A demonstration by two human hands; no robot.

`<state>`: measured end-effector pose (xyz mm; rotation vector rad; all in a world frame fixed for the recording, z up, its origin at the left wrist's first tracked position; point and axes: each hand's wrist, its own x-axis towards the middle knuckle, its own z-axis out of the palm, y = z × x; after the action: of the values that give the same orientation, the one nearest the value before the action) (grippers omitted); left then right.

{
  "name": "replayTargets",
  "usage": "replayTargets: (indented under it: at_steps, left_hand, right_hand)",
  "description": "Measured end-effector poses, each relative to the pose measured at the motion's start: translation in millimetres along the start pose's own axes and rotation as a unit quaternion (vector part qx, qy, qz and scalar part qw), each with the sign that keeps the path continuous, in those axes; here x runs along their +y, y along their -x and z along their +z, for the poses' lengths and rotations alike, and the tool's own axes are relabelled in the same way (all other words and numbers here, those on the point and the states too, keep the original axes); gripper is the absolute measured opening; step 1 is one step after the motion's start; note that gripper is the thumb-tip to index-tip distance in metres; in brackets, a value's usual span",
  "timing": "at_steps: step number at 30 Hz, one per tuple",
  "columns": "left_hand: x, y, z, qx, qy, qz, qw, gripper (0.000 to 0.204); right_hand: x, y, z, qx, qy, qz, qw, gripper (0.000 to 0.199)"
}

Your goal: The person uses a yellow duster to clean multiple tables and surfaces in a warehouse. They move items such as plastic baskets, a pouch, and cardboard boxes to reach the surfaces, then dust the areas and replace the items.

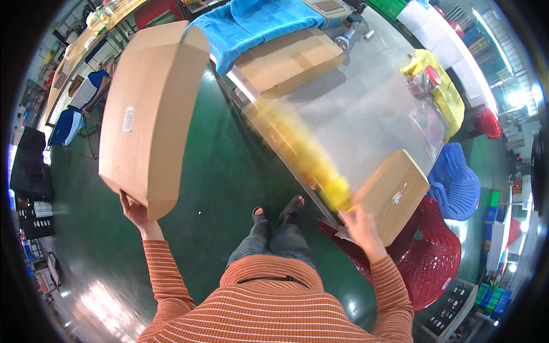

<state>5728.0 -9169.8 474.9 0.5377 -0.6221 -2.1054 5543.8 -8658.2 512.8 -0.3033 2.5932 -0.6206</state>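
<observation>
At the left my left hand (136, 216) grips the lower edge of a large cardboard box (140, 114), raised off the floor and standing tall and slightly tilted. A small white label is on its side. My right hand (363, 227) is closed on the near end of a long yellow thing (300, 150), which slants up and left along the table's edge. Motion smears it, so its kind is unclear. Just right of that hand, a smaller cardboard box (394, 194) lies at the table's corner.
On the grey table (343, 108) another cardboard box (289, 60) lies near a blue towel (257, 26). A red-lidded clear jar (424, 81) rests by a yellow cloth (443, 86). Dark red (426, 257) and blue plastic chairs (454, 182) stand against the table's right side.
</observation>
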Motion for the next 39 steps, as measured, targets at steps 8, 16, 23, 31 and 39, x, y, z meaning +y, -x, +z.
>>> replayTargets:
  at_steps: [8,16,23,31,39]
  left_hand:
    - [-120,-10,77,-0.021,-0.01,-0.103,0.994,0.047]
    - [-326,-27,155,-0.047,-0.039,-0.345,0.937,0.039]
    - [-454,-36,131,-0.015,-0.016,-0.359,0.933,0.033]
    - [-476,-43,124,0.012,-0.066,-0.286,0.956,0.045]
    - [-384,-24,155,0.025,-0.457,0.049,0.888,0.047]
  right_hand:
    - [47,-42,54,0.057,-0.049,0.016,0.997,0.068]
    - [25,6,31,-0.244,0.024,-0.083,0.966,0.065]
    - [47,17,-8,-0.166,0.024,-0.028,0.985,0.067]
    - [49,44,-2,-0.079,0.018,-0.018,0.997,0.068]
    - [54,147,-4,0.033,-0.051,0.125,0.99,0.071]
